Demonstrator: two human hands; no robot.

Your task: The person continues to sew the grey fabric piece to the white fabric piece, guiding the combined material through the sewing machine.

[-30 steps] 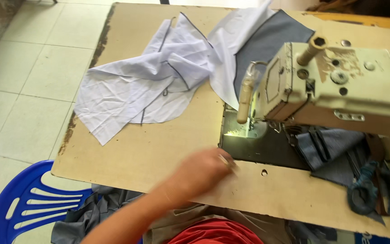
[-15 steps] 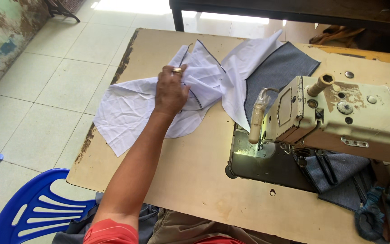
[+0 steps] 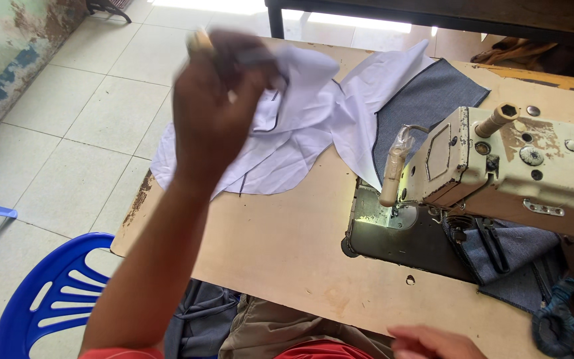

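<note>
While the right hand [image 3: 433, 342] rests at the near edge of the table [image 3: 280, 246], in front of the sewing machine [image 3: 499, 176] — its fingers too cropped to tell their grip — nothing lies under the needle yet. Left of the machine, the left hand [image 3: 217, 110] pinches a thin white cloth piece [image 3: 300, 126], lifting it crumpled off the pile. Beyond, behind the machine, lies coarse grey fabric [image 3: 426, 93] — flat, unsewn by the look of it.

white fabric piece [image 3: 300, 126] | thin dark edging, creased | one end lifted, rest on table
</note>
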